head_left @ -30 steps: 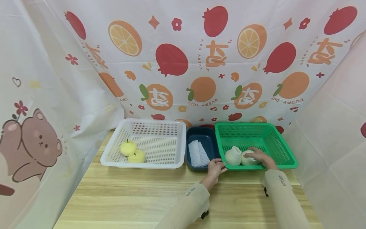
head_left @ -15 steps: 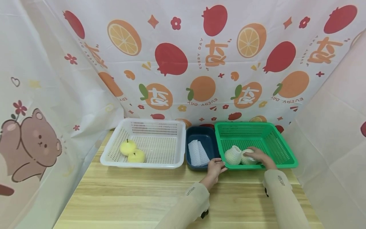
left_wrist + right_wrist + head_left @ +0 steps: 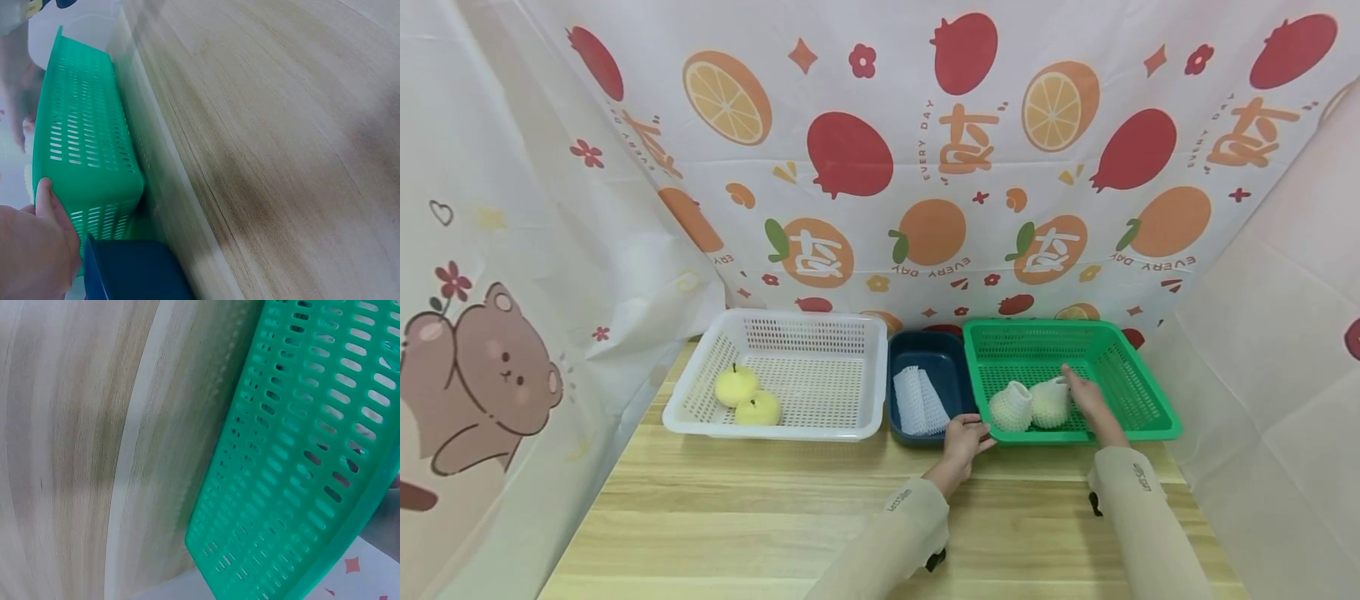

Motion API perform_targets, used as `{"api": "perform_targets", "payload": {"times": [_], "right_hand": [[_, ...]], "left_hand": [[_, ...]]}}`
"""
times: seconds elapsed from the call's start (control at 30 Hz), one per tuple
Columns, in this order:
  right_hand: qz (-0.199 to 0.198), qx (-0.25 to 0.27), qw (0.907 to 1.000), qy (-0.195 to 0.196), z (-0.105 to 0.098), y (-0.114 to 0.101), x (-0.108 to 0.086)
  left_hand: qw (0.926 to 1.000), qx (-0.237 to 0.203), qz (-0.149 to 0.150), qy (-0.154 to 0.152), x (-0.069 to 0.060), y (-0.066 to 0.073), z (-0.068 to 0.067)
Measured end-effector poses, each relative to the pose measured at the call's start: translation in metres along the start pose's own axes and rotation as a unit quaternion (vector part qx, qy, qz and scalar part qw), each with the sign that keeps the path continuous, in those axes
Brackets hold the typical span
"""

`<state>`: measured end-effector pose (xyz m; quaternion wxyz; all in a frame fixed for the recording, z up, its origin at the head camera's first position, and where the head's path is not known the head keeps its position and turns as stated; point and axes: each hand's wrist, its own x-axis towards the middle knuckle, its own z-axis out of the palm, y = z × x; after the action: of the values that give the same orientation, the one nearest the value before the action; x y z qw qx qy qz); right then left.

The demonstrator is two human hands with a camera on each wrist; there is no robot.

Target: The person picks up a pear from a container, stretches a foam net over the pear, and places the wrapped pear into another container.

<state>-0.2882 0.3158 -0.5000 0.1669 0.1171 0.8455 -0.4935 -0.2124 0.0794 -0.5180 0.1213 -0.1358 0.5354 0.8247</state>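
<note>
Inside the green basket (image 3: 1161, 417) stand two pale fruits in white foam nets, a left netted fruit (image 3: 1011, 408) and a right netted fruit (image 3: 1049, 403). My right hand (image 3: 1090, 406) is beside the right one, its fingers extended near the top of the net; whether they touch it I cannot tell. My left hand (image 3: 964, 442) grips the basket's near left corner, a digit against the outer wall in the left wrist view. Between the baskets a dark blue tray (image 3: 951, 379) holds flat white foam nets (image 3: 919, 402).
A white basket (image 3: 842, 432) with two yellow pears (image 3: 758, 409) stands at the left. All containers sit at the back of the wooden table (image 3: 760, 517), before a printed curtain (image 3: 925, 192). In the right wrist view, the basket's slotted wall mostly hides the right hand.
My right hand has come off the right netted fruit, rising slightly with its fingers straighter. That fruit's net now shows an upright neck. The left hand stays on the basket corner.
</note>
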Motion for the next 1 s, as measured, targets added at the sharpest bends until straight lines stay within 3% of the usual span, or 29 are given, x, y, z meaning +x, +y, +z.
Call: {"api": "perform_targets", "payload": {"times": [0.33,0.4,0.47,0.53,0.63,0.7,0.77,1.0], "right_hand": [[-0.009,0.008,0.9999,0.007,0.003,0.003,0.005],[-0.016,0.015,0.9993,0.030,0.004,0.004,0.004],[-0.026,0.035,0.9948,0.092,0.006,0.003,0.003],[-0.048,0.062,0.9791,0.188,0.010,0.003,0.002],[-0.097,0.118,0.9291,0.337,0.016,0.002,-0.002],[-0.127,0.142,0.9004,0.391,0.019,0.002,-0.004],[-0.150,0.171,0.8830,0.411,0.022,-0.001,-0.008],[-0.205,0.273,0.8497,0.402,0.044,-0.016,-0.031]], "left_hand": [[1.0000,0.000,0.000,0.000,0.000,0.000,0.001],[1.0000,-0.001,0.001,-0.001,0.000,0.000,0.001],[1.0000,-0.003,0.001,-0.001,0.000,0.000,0.001],[1.0000,-0.003,0.002,-0.003,0.000,0.000,0.000],[1.0000,-0.004,-0.001,-0.007,0.000,0.000,0.000],[1.0000,-0.004,0.000,-0.006,0.000,0.000,0.000],[1.0000,0.000,0.002,-0.001,0.000,-0.001,0.000],[0.9957,0.072,0.058,0.010,0.000,-0.003,-0.002]]}}
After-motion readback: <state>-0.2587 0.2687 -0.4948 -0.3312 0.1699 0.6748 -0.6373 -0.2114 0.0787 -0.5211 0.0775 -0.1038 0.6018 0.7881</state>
